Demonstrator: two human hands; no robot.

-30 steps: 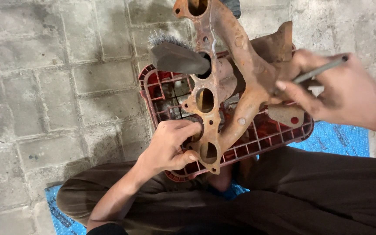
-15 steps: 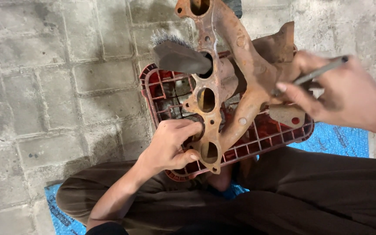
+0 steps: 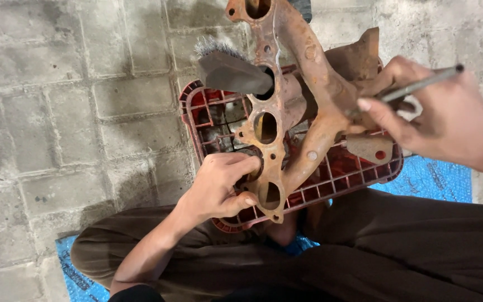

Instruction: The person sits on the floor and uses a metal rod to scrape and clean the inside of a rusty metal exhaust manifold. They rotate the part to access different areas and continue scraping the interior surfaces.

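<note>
A rusty exhaust manifold (image 3: 300, 95) with a row of round ports lies across a red plastic crate (image 3: 364, 173). My left hand (image 3: 219, 187) grips the near end of its flange, fingers hooked in one port. My right hand (image 3: 443, 117) holds a thin grey metal tool (image 3: 420, 84) like a pen, its tip against the manifold's rusty pipes. A wire brush (image 3: 227, 67) with a dark handle rests on the crate's far left side, partly in a port.
The crate sits on a grey paved floor (image 3: 74, 112). Blue sheeting (image 3: 431, 179) lies under it. My legs in brown trousers (image 3: 364, 251) frame the crate's near side.
</note>
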